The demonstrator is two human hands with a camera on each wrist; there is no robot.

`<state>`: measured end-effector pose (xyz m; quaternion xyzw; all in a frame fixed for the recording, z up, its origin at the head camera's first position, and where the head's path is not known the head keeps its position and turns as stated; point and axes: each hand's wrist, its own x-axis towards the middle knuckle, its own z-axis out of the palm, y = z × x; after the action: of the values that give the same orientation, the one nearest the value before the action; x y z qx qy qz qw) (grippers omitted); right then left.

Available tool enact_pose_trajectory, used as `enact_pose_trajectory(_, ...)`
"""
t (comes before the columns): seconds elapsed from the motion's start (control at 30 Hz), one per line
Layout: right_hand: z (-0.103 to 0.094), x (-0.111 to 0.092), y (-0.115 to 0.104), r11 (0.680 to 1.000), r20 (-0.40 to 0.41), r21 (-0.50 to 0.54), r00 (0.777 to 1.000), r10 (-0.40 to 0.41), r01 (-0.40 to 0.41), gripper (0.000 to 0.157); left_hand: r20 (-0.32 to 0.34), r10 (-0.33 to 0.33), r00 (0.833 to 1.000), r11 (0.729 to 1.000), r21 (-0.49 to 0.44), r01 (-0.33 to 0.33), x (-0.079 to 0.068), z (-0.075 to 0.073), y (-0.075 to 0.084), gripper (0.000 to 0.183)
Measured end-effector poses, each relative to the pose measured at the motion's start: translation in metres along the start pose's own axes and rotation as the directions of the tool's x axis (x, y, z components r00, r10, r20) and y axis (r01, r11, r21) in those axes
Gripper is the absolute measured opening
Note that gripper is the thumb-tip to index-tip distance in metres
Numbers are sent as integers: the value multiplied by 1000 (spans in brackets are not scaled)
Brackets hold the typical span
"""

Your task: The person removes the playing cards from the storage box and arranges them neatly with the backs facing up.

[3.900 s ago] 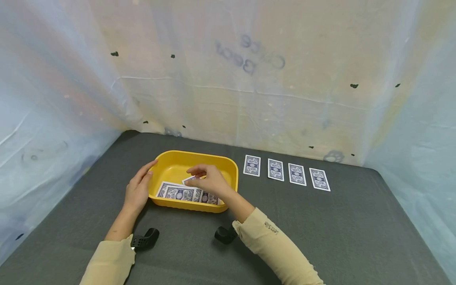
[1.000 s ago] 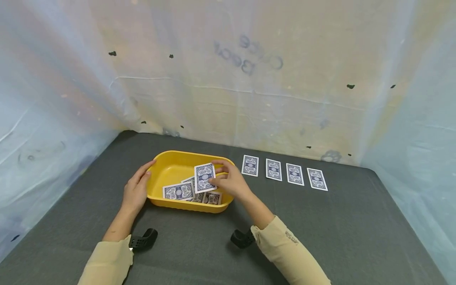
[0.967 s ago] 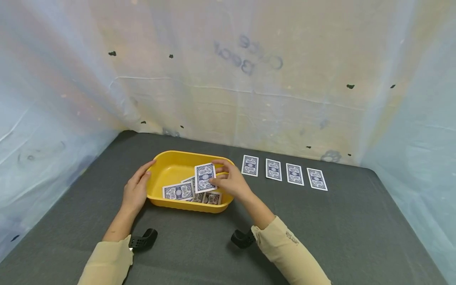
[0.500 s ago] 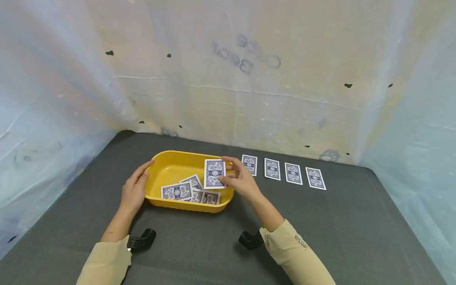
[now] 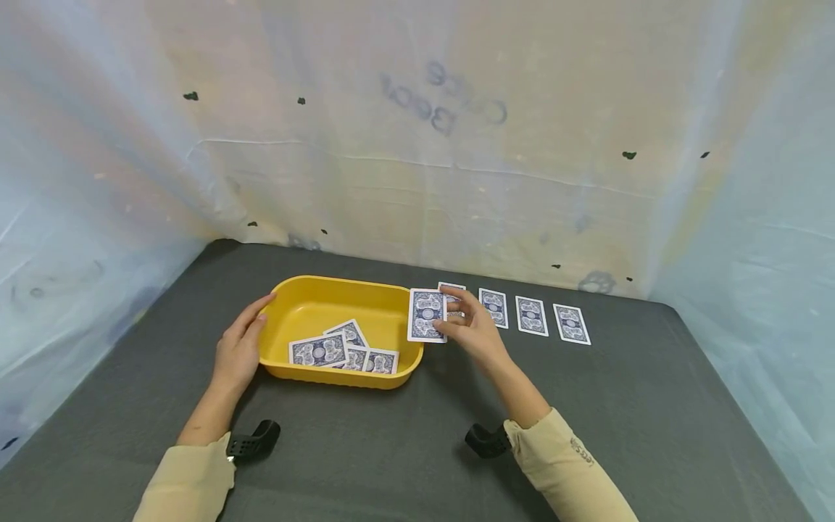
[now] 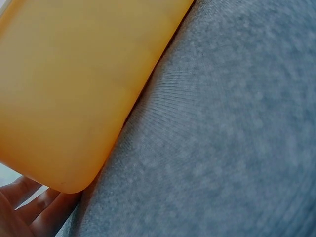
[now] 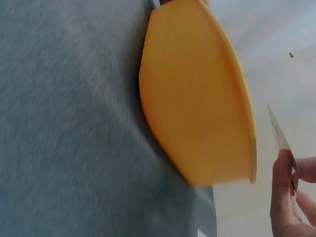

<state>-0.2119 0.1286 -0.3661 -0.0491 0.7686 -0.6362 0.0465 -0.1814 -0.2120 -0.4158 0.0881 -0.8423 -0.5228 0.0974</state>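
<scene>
My right hand [image 5: 479, 332] pinches a blue-backed playing card [image 5: 427, 316] by its right edge, thumb on the patterned back. The card is raised at the right end of a yellow plastic tray [image 5: 407, 371]; in the right wrist view the card [image 7: 279, 131] appears edge-on, beyond the tray's rim. My left hand [image 5: 238, 355] rests with fairly straight fingers against the tray's left end. In the left wrist view its fingers [image 6: 47, 212] lie along the outer end wall. Several playing cards [image 5: 318, 351] lie overlapping, backs up, in the near part of the tray.
A spaced row of playing cards [image 5: 531, 316] lies back up on the dark grey table [image 5: 626, 420], right of the tray; the raised card and right hand partly cover the leftmost one. A pale plastic sheet [image 5: 417, 181] hangs behind and at both sides.
My right hand has lifted a card from the tray and carried it right, from over the pile to the tray's right end. The left hand stays at the tray; the whole view shifts slightly.
</scene>
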Motion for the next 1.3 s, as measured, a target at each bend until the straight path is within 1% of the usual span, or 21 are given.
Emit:
enact_pose_trajectory(0.3, -23, -6, 11, 997, -58, -69, 998, 16, -20, 60, 1, -17, 1000, 1000, -7, 17, -1, 0, 2, 45)
enact_pose_trajectory(0.47, -31, -8, 18, 996, -58, -87, 998, 15, -20, 59, -3, -9, 1000, 1000, -11, 9, -1, 0, 1, 45)
enact_pose_trajectory(0.7, -36, -8, 32, 987, -56, -149, 997, 48, -56, 59, -11, 8, 1000, 1000, -1, -8, 0, 0, 0, 45)
enact_pose_trajectory(0.87, -38, -9, 41, 987, -19, -147, 998, 64, -66, 60, -14, 14, 1000, 1000, 12, -14, -1, 0, 0, 45)
enact_pose_trajectory(0.97, -39, -10, 46, 989, 18, -136, 998, 63, -60, 61, -13, 9, 1000, 1000, 12, -9, 0, 0, 0, 45)
enact_pose_trajectory(1.2, -40, -12, 55, 983, 44, -155, 993, 111, -103, 61, -9, 2, 1000, 1000, 1, -2, 1, 0, 0, 44)
enact_pose_trajectory(1.3, -39, -12, 57, 983, 52, -155, 992, 111, -102, 61, -2, -1, 1000, 1000, -4, 1, 1, 0, 0, 45)
